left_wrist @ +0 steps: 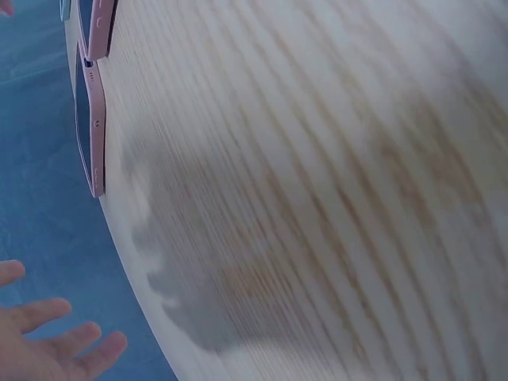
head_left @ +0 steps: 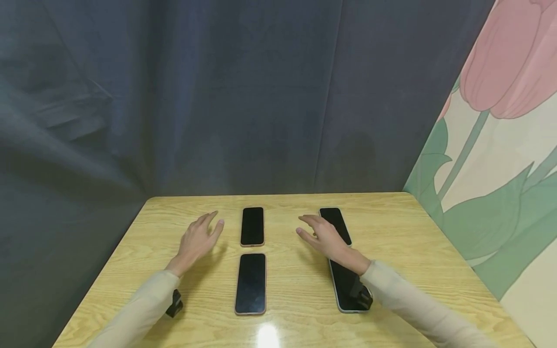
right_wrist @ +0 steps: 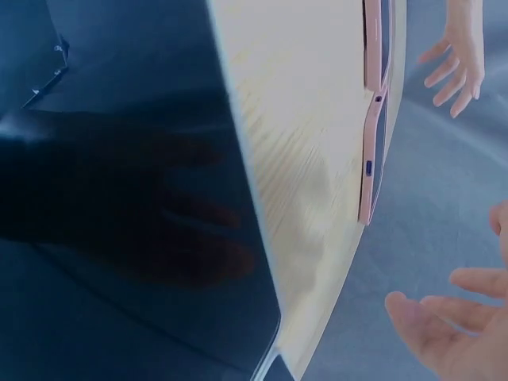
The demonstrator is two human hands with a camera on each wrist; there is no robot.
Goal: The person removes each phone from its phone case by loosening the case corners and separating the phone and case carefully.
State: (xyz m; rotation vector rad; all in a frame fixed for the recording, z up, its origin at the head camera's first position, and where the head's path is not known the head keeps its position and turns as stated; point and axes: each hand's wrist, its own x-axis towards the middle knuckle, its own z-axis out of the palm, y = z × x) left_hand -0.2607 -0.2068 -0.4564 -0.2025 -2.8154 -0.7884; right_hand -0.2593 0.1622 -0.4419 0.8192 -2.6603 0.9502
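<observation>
Two phones with pink edges lie face up in a column on the table: a far phone (head_left: 252, 226) and a near phone (head_left: 251, 284). To their right lie two more dark-screened phones, a far one (head_left: 334, 223) and a near one with a pale edge (head_left: 345, 285). My left hand (head_left: 198, 240) hovers left of the pink-edged pair, fingers spread and holding nothing. Above the right-hand pair hangs my right hand (head_left: 327, 238), empty, its forearm partly covering both phones. In the right wrist view a dark glossy phone screen (right_wrist: 119, 198) fills the left side and reflects the hand.
The phones lie on a light wood-grain table (head_left: 291, 299). A dark blue curtain (head_left: 261, 96) hangs along its back and left side. On the right stands a wall (head_left: 500, 193) painted with a pink tulip. Small black wrist cameras (head_left: 175, 304) sit under both sleeves.
</observation>
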